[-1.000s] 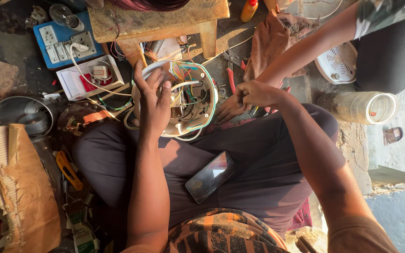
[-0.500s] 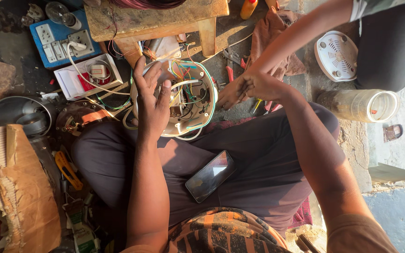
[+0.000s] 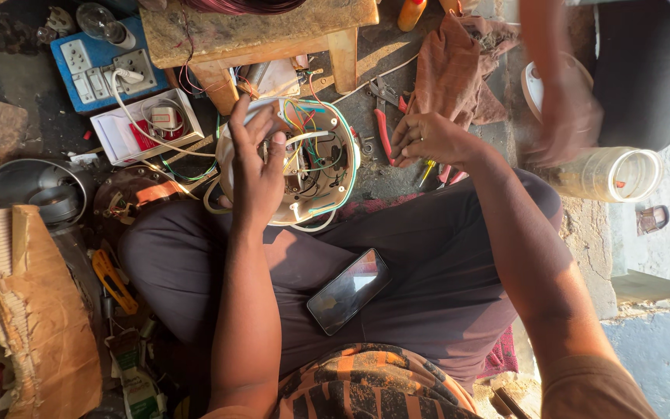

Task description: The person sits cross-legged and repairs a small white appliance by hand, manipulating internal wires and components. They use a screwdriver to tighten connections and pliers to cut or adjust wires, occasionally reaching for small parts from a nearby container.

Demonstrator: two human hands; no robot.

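Head view: two hands at an opened round appliance
Left hand (image 3: pixel 261 167) grips the wired white housing (image 3: pixel 327 167); right hand (image 3: pixel 428 138), fingers curled, touches red-handled pliers (image 3: pixel 384 124) on the floor

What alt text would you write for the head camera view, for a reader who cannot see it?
Seen from above, a seated person's left hand holds an opened round white appliance housing full of coloured wires, while the right hand reaches down by red-handled pliers on the floor. A dark phone lies on the lap; another person's blurred hand is near a clear plastic jar.
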